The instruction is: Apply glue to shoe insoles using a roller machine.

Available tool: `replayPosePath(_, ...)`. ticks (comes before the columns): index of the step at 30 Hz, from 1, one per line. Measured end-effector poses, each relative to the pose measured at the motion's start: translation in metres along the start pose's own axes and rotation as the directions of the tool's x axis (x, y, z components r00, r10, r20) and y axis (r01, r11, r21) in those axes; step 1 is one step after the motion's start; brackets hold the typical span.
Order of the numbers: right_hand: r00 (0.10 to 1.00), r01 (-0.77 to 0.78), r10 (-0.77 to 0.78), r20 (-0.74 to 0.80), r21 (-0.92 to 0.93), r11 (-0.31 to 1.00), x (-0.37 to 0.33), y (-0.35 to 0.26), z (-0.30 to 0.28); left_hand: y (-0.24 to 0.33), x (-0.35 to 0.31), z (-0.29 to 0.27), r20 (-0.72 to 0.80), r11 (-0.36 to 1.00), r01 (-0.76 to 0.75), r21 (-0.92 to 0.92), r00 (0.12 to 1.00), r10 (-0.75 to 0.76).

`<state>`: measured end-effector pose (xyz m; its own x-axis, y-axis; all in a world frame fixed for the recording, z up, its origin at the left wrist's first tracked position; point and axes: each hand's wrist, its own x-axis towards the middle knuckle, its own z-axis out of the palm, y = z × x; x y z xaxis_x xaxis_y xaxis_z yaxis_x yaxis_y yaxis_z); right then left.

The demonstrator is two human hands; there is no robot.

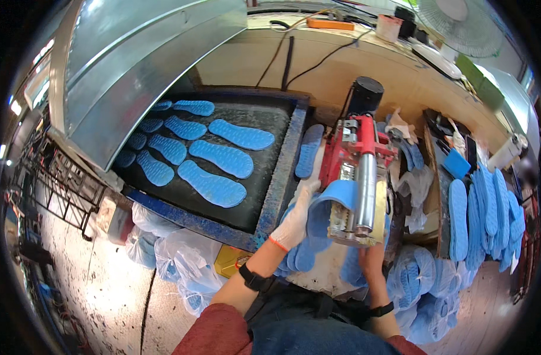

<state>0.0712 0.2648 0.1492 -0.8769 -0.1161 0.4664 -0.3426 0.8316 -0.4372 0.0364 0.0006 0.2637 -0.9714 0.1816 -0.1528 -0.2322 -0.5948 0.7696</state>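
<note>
A bent blue shoe sole (337, 196) curves down from the metal roller (365, 192) of a red machine (371, 142). My left hand (295, 220), in a white glove with an orange cuff, is closed on the left edge of that sole; part of its grip is hidden behind the sole. Bare, my right hand (372, 258) reaches up under the machine's front right corner, where its fingers are out of sight. Several more blue soles (302, 255) lie below the machine, between my hands.
Rows of blue soles (213, 183) lie on a dark conveyor bed (247, 204) with a blue frame, partly under a metal hood (146, 53). Blue soles (458, 219) stand at right. Plastic bags (188, 260) of soles sit below, and a fan (457, 23) stands behind.
</note>
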Motion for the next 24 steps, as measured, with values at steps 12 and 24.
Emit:
replayPosePath(12,0.957,0.021,0.025,0.288,-0.157,0.987,-0.014,-0.008,0.012,0.096,0.002,-0.047,-0.251,0.986,-0.100,-0.135,0.966,0.063)
replayPosePath(24,0.977,0.054,0.004,0.214,-0.264,0.963,-0.037,0.022,0.037,0.214,0.237,-0.214,-0.718,0.984,-0.011,0.177,0.682,0.137)
